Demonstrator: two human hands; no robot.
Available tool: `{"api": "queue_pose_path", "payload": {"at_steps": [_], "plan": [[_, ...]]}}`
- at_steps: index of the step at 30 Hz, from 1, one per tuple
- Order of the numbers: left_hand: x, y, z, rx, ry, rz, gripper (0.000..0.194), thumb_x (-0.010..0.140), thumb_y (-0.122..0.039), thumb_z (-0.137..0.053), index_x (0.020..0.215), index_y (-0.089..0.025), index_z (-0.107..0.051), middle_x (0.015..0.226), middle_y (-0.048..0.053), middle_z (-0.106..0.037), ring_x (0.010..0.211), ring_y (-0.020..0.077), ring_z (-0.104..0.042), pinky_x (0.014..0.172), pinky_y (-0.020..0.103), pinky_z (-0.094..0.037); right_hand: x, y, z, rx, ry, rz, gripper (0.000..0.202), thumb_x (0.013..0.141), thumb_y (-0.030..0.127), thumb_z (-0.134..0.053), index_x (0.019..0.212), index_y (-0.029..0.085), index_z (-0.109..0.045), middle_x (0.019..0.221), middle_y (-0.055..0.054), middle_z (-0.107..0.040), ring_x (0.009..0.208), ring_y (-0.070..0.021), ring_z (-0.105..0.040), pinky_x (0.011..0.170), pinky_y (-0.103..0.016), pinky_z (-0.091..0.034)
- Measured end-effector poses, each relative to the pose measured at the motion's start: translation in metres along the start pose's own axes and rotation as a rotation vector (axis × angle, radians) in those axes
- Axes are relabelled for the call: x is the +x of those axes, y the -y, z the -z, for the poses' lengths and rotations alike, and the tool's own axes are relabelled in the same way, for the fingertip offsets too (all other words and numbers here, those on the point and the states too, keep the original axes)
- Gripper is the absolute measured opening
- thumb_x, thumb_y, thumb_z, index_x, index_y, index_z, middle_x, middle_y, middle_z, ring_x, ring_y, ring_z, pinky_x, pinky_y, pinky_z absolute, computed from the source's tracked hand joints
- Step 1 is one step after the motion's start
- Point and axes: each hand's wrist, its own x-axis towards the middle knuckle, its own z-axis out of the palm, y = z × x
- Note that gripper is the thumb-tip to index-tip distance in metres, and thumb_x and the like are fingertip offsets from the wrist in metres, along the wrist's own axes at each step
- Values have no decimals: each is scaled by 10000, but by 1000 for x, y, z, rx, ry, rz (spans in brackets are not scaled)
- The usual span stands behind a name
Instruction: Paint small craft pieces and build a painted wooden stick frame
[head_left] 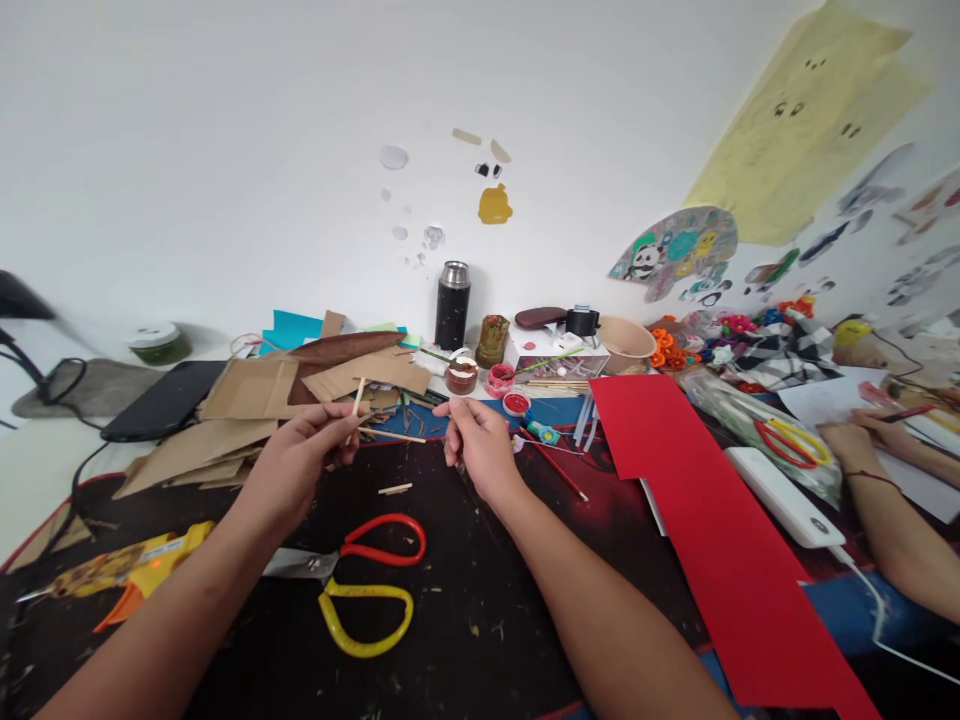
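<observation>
Two thin wooden sticks [393,434] meet at an angle, one pointing up and one sideways, pinched in the fingertips of my left hand [304,450]. A little to the right, my right hand [480,445] is closed with thumb and fingertips together; whatever it may hold is too small to make out. The hands are apart. Short cut pieces of stick [395,489] lie on the black mat below them. Nearer to me are scissors [373,588] with one red and one yellow handle, their blades partly behind my left forearm.
A yellow glue gun [142,565] lies at left, partly behind my forearm. Cardboard pieces [255,390], a black flask [453,310] and small paint jars [461,375] line the back. Red card [690,500] and a white power strip [784,495] lie right, beside another person's hands [862,440].
</observation>
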Motion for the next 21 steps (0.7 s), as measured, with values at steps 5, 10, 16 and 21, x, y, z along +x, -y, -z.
{"api": "queue_pose_path", "payload": {"at_steps": [5, 10, 16, 21], "plan": [[-6, -4, -6, 98, 138, -2, 422, 738, -545, -908, 916, -197, -751, 717, -10, -682, 590, 138, -565, 568, 264, -442, 0, -2, 0, 7, 11, -5, 533, 946, 711, -684, 928, 181, -742, 517, 88, -490, 369, -99, -496, 397, -221, -343], [-10, -8, -9, 242, 176, -19, 472, 732, -597, -887, 964, -196, -802, 720, -7, -689, 593, 134, -540, 589, 268, -428, -3, -4, -3, -15, 84, -40, 520, 952, 698, -680, 998, 183, -733, 536, 89, -523, 373, -100, -511, 387, -213, -340], [-12, -3, -8, 424, 216, -60, 468, 787, -656, -814, 983, -232, -842, 911, 52, -828, 770, 220, -686, 731, 325, -533, -4, -4, -5, -29, 139, -53, 489, 966, 675, -656, 1008, 190, -703, 546, 91, -538, 377, -102, -517, 383, -210, -353], [-11, -1, -9, 527, 198, -106, 421, 811, -631, -774, 991, -260, -858, 994, 52, -859, 923, 276, -754, 871, 368, -557, -4, -4, -4, -88, 192, -71, 481, 955, 681, -668, 895, 204, -664, 514, 96, -511, 384, -104, -512, 391, -211, -365]]}}
